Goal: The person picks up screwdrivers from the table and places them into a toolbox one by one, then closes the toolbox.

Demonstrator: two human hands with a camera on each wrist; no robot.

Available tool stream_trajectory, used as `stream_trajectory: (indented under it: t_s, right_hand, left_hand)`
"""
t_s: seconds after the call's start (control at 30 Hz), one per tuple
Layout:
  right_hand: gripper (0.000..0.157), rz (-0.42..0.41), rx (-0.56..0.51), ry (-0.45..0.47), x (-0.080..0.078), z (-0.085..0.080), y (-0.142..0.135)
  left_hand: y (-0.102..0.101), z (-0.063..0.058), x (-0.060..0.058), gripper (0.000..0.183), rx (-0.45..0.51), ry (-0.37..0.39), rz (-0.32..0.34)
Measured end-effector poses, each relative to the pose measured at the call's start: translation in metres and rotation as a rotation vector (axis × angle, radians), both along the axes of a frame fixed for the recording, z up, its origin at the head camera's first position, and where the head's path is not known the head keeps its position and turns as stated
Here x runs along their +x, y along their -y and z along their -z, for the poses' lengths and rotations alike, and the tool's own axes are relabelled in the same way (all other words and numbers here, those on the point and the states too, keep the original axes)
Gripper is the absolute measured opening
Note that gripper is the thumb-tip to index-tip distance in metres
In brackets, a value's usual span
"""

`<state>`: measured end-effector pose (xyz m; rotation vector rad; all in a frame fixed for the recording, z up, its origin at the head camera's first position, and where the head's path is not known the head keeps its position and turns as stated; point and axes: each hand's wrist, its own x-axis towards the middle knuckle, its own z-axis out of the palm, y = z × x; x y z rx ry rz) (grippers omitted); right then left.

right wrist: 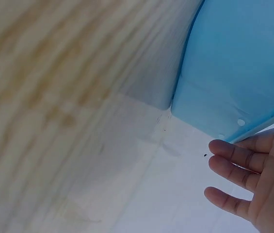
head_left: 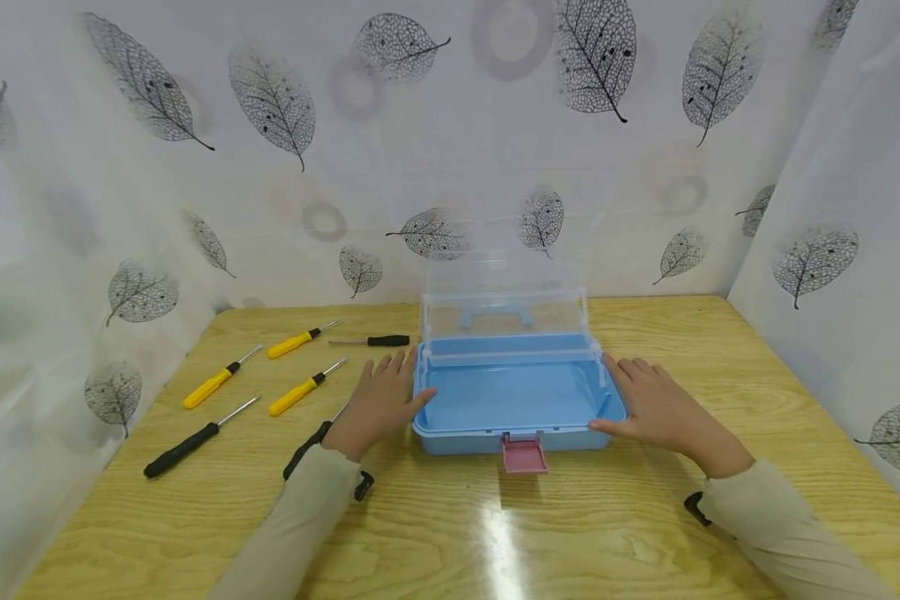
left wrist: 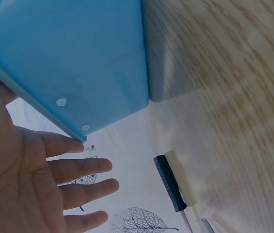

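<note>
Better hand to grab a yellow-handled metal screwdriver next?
Left hand, probably: it's nearer the yellow-handled screwdrivers; the right hand is beyond the rectangular blue plastic box.

Way into box (head_left: pixel 517 396) lies from above and front, between your left hand (head_left: pixel 378 402) and right hand (head_left: pixel 652 407), which block both sides. Raised clear lid (head_left: pixel 558 318) bars reach from behind; curtain (head_left: pixel 487 167) walls off beyond. Pink latch (head_left: pixel 525 457) juts forward, in path of low approach. Left of box, screwdrivers (head_left: pixel 292 397) crowd table (head_left: pixel 742 392), gaps between them; one lies close by your left hand. Right of right hand, you have wide lane to pass; front strip gives you room too.
</note>
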<state>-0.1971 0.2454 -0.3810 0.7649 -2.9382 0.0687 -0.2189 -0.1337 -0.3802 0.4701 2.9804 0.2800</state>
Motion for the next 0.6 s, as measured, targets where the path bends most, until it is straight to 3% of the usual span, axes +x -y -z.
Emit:
stream_trajectory:
  t_s: [0.43,0.6]
  right_hand:
    - [0.102,-0.013,0.08,-0.067,-0.001,-0.003,0.0]
    - [0.103,-0.022,0.116,-0.1,-0.002,-0.008,0.002]
  left_hand:
    - [0.0,-0.016,0.011,0.068,-0.1,-0.147,-0.013]
    - [0.0,-0.022,0.018,0.064,-0.08,-0.216,-0.012]
